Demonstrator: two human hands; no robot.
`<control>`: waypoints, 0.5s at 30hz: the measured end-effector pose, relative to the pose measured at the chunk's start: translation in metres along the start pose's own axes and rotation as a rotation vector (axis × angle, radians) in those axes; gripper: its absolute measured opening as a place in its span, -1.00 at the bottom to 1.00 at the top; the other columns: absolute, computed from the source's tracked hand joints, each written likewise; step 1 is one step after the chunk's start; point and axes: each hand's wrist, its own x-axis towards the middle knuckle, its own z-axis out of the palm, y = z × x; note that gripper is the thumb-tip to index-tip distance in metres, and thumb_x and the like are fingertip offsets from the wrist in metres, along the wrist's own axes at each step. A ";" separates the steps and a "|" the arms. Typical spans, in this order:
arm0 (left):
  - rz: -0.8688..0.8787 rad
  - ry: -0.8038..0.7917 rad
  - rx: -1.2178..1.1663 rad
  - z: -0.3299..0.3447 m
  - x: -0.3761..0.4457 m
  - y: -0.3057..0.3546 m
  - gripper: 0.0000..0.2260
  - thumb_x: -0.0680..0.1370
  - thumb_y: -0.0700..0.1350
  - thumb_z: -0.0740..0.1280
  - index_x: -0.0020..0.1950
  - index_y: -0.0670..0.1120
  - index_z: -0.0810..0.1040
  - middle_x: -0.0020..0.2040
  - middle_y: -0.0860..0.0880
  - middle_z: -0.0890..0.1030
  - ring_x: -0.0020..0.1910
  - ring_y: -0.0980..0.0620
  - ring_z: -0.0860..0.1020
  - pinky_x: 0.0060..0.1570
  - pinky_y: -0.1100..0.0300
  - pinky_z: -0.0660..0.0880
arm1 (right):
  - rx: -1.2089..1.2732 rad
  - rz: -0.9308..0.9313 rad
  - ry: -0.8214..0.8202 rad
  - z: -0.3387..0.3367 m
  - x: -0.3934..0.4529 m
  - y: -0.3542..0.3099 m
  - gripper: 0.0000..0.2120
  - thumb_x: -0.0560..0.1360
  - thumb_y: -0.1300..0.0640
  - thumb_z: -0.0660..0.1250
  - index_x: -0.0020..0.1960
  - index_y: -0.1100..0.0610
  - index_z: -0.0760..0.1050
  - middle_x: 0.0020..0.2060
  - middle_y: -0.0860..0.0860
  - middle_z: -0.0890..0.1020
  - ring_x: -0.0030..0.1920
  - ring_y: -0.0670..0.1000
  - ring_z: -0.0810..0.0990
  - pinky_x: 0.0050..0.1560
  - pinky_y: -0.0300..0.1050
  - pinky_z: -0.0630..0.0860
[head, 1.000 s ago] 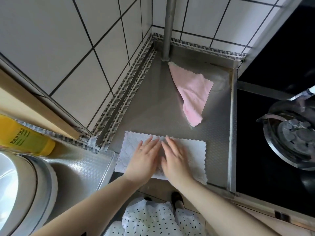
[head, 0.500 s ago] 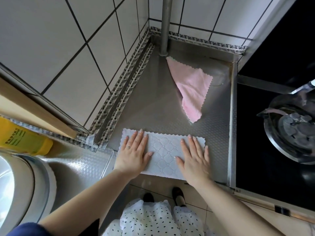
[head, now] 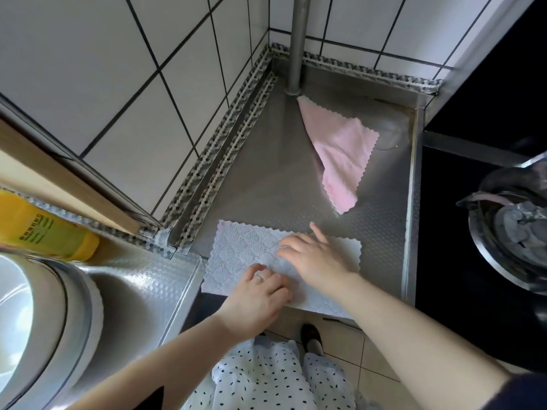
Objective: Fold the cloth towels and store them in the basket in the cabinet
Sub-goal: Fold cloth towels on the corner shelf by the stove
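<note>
Fingers (head: 284, 251) on steel counter (head: 381, 229)

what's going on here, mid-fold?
Yes, mid-fold. A person stands at a steel counter with both hands on a white towel that lies as a long strip at the near edge. The left hand sits on the near middle with fingers curled, seemingly gathering the fabric; the right hand rests on the right half, fingers mostly extended. A pink towel lies unfolded farther back near the pole. No basket or cabinet is in view.
</note>
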 end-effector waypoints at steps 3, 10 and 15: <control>-0.015 -0.045 0.005 -0.010 -0.002 -0.008 -0.88 0.37 -0.14 0.34 -0.13 0.03 0.57 -0.11 0.09 0.57 -0.17 0.01 0.56 0.18 -0.01 0.32 | -0.059 -0.005 -0.046 -0.006 -0.002 0.005 -0.61 0.30 0.14 0.09 -0.07 -0.11 0.62 -0.12 -0.12 0.62 -0.10 -0.05 0.63 0.13 0.27 0.47; -0.151 -0.030 0.068 -0.031 -0.002 -0.055 -0.81 0.28 -0.15 0.50 -0.17 0.07 0.63 -0.07 0.14 0.62 -0.03 0.02 0.59 0.21 -0.05 0.24 | -0.154 0.111 -0.025 -0.018 -0.022 0.016 -0.44 0.22 0.24 -0.01 0.04 0.03 0.62 -0.23 -0.01 0.55 -0.23 0.07 0.57 0.10 0.21 0.52; -0.124 -0.045 0.066 -0.031 0.008 -0.077 -0.79 0.28 -0.20 0.50 -0.17 0.06 0.63 -0.04 0.12 0.63 -0.01 -0.02 0.58 0.14 0.04 0.27 | -0.045 0.175 -0.066 -0.021 -0.043 0.004 -0.52 0.29 0.20 0.04 0.07 0.09 0.59 -0.18 0.02 0.56 -0.19 0.11 0.56 -0.09 -0.01 0.52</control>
